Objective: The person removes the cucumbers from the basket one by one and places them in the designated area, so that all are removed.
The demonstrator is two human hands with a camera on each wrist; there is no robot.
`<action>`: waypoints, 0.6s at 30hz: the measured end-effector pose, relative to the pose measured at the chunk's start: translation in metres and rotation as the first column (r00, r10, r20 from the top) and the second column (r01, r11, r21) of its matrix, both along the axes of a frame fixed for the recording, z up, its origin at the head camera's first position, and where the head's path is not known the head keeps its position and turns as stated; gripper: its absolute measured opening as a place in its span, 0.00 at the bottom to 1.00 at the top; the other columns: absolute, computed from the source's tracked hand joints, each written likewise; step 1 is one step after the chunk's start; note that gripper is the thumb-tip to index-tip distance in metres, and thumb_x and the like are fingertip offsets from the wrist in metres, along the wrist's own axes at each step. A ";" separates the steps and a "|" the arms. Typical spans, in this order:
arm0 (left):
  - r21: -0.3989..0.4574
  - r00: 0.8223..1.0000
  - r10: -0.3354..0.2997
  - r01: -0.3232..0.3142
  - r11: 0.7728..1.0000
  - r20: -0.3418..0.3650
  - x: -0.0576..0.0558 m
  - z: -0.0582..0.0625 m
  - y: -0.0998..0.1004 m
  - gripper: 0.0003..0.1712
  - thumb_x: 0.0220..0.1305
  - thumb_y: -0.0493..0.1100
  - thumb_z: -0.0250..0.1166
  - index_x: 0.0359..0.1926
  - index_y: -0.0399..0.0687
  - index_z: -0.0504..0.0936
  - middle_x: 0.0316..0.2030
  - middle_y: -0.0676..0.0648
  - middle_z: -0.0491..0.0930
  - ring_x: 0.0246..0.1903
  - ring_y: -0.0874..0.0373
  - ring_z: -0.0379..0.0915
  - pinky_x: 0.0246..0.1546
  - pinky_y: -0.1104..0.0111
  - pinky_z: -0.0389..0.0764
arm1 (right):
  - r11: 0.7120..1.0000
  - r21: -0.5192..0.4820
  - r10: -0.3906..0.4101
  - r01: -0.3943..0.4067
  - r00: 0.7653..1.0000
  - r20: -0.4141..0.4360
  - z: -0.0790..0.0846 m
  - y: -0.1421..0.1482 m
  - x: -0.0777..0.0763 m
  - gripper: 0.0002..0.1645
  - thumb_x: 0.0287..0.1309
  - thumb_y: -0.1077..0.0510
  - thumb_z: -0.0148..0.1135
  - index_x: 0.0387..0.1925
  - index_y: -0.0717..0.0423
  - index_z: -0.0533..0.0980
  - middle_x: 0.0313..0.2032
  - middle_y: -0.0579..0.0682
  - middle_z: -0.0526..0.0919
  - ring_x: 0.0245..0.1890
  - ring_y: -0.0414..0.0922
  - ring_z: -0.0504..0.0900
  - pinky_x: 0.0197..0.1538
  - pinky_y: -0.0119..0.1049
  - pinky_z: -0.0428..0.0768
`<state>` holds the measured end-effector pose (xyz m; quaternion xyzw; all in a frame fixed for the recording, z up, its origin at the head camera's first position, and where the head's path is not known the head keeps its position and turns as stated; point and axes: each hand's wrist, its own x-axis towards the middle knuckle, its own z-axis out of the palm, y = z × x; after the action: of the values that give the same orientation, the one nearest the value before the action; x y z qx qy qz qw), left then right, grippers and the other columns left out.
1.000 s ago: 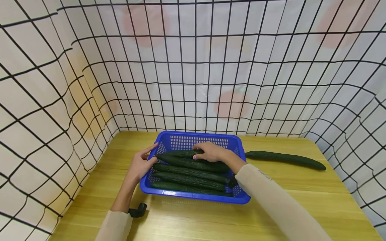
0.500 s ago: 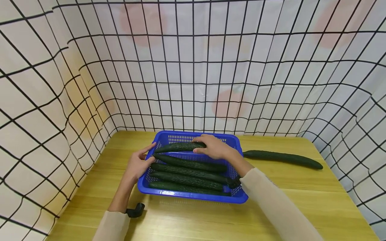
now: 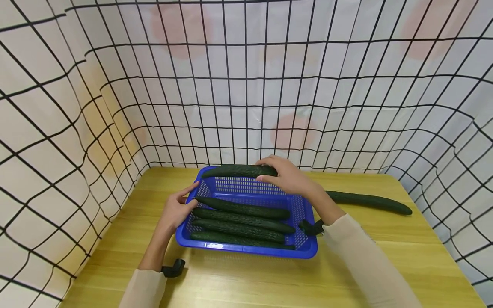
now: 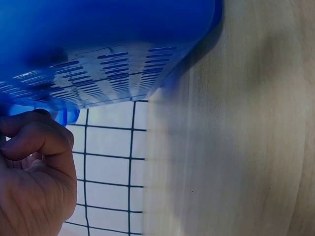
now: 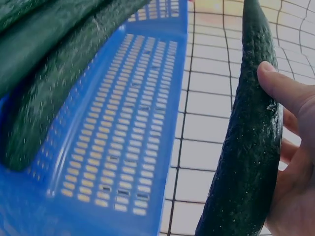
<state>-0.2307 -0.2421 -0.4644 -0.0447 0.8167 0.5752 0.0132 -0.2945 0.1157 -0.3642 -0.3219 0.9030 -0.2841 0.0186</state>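
Observation:
My right hand (image 3: pixel 286 174) grips a dark green cucumber (image 3: pixel 235 171) above the back rim of the blue basket (image 3: pixel 246 254). In the right wrist view that bumpy cucumber (image 5: pixel 246 132) lies along my palm, the thumb across its near side, and it is apart from the basket's wall. Several more cucumbers (image 3: pixel 242 220) lie side by side in the front part of the basket. At the basket's left end my left hand (image 3: pixel 177 210) holds the rim; curled fingers (image 4: pixel 42 140) show under it in the left wrist view.
Another cucumber (image 3: pixel 369 202) lies on the wooden table (image 3: pixel 239 284) right of the basket, its left end hidden behind my right arm. A black wire grid (image 3: pixel 248 79) over white sheeting surrounds the back and sides.
My right hand has lifted the rearmost cucumber from inside the basket, up and back over the rear rim. The left hand keeps its place on the rim.

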 end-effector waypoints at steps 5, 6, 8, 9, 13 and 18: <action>0.005 1.000 -0.005 0.005 1.000 0.018 -0.003 0.000 -0.001 0.38 0.65 0.39 0.63 0.75 0.65 0.71 0.32 0.38 0.81 0.21 0.52 0.81 0.23 0.60 0.87 | 0.999 -0.031 -0.032 0.032 0.999 -0.003 0.000 0.022 0.001 0.30 0.70 0.43 0.63 0.67 0.51 0.74 0.63 0.52 0.78 0.63 0.53 0.77 0.65 0.56 0.76; 0.003 1.000 -0.004 0.004 1.000 0.019 -0.003 0.000 -0.001 0.38 0.65 0.39 0.63 0.75 0.64 0.71 0.32 0.38 0.81 0.21 0.52 0.81 0.23 0.60 0.87 | 0.999 -0.034 -0.038 0.038 0.999 -0.006 -0.001 0.027 0.000 0.31 0.69 0.43 0.63 0.67 0.51 0.74 0.63 0.52 0.78 0.63 0.53 0.77 0.65 0.56 0.76; -0.004 1.000 0.000 0.001 1.000 0.017 -0.003 0.000 -0.001 0.37 0.65 0.39 0.63 0.75 0.65 0.71 0.33 0.38 0.81 0.21 0.52 0.81 0.24 0.60 0.87 | 0.999 -0.034 -0.041 0.040 0.999 -0.017 -0.004 0.038 0.000 0.31 0.69 0.43 0.63 0.68 0.51 0.74 0.63 0.53 0.79 0.64 0.54 0.76 0.66 0.57 0.75; -0.004 1.000 0.001 -0.001 1.000 0.014 -0.002 0.000 0.000 0.37 0.65 0.40 0.63 0.74 0.66 0.71 0.33 0.38 0.81 0.21 0.52 0.81 0.24 0.60 0.87 | 0.999 -0.034 -0.043 0.042 0.999 -0.021 -0.005 0.045 0.000 0.31 0.69 0.43 0.63 0.68 0.51 0.74 0.63 0.53 0.78 0.64 0.55 0.76 0.66 0.58 0.74; 0.005 1.000 0.000 0.000 1.000 0.008 0.001 0.001 0.001 0.37 0.64 0.41 0.64 0.73 0.68 0.72 0.34 0.38 0.81 0.22 0.51 0.81 0.24 0.59 0.87 | 0.999 -0.013 -0.050 0.050 0.998 -0.022 -0.010 0.069 0.003 0.32 0.71 0.43 0.61 0.70 0.50 0.72 0.66 0.54 0.76 0.67 0.57 0.73 0.68 0.61 0.71; -0.009 1.000 0.002 -0.002 1.000 0.007 0.000 0.002 0.000 0.37 0.64 0.41 0.64 0.73 0.68 0.73 0.34 0.38 0.81 0.22 0.52 0.81 0.24 0.59 0.87 | 0.997 0.018 -0.076 0.077 0.997 -0.029 -0.012 0.097 0.010 0.31 0.72 0.44 0.59 0.72 0.48 0.71 0.65 0.55 0.75 0.65 0.57 0.74 0.65 0.62 0.73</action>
<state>-0.2309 -0.2416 -0.4622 -0.0473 0.8192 0.5713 0.0152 -0.2849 0.2128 -0.3761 -0.2908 0.9175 -0.2714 -0.0022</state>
